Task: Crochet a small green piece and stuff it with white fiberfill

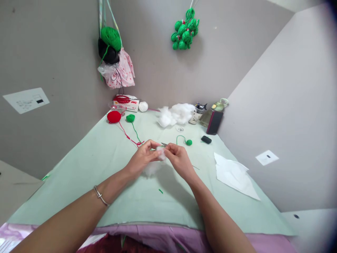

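Between my two hands, over the middle of the table, is a small tuft of white fibre stuffing (161,153). My left hand (146,154) grips it from the left with thumb and fingers. From the right, my right hand (177,154) pinches the same tuft. A dark metal tip (163,144) shows just behind the fingers; its lower part is hidden. More loose stuffing (151,169) lies below my left hand. A small green crocheted ball (189,142) with a yarn tail rests beyond my right hand. Red yarn (126,134) trails toward my left hand.
Behind are a red yarn ball (114,117), a green yarn ball (130,118), a stuffing pile (176,114), a pen cup (197,115) and a leaning phone (215,123). White paper (234,175) lies at right. A green crocheted bunch (185,33) hangs on the wall.
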`<state>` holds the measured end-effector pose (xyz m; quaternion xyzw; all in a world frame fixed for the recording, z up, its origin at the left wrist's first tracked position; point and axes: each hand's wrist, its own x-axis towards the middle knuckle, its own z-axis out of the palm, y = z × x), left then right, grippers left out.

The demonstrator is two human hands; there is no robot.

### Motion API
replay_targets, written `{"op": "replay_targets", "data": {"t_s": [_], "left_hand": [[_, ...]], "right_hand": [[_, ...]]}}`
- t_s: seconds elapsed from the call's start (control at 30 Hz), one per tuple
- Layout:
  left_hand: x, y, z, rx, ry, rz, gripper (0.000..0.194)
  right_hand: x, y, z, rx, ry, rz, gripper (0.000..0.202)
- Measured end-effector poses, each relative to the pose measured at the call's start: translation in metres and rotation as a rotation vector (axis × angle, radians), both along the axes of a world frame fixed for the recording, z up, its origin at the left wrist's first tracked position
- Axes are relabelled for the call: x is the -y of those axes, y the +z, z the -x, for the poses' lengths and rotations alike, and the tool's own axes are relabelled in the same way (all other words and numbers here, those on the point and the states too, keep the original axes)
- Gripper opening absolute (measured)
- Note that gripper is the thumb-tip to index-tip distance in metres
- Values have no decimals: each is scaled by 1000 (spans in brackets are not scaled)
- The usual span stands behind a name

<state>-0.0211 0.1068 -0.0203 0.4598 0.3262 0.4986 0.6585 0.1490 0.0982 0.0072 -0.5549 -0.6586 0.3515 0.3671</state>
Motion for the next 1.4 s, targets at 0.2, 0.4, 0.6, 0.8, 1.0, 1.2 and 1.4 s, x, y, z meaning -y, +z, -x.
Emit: {"op": "replay_targets", "data": {"t_s": [0.2, 0.4, 0.6, 0.8, 1.0, 1.2, 1.4], "left_hand": [[-6, -8, -5, -71, 79, -35, 26], [-7, -8, -3, -98, 139, -50, 19], [-3, -3, 0, -48, 127, -22, 18], [-1, 0, 1, -26, 131, 1, 18], [1, -5, -3, 7, 116, 9, 21], [3, -6, -2, 47, 9, 24, 19], [1, -4, 1, 18, -33, -7, 29]], "right_hand": [[12, 0, 13, 8, 66, 4, 27], [10, -4, 12, 6, 65, -19, 28], [0, 2, -6, -362, 65, -100, 29], [4, -1, -2, -393, 87, -25, 20], [2, -8, 7, 35, 55, -60, 25], [-2, -12, 5, 53, 5, -41, 32], [-1, -5, 0, 4, 12, 2, 32]]}}
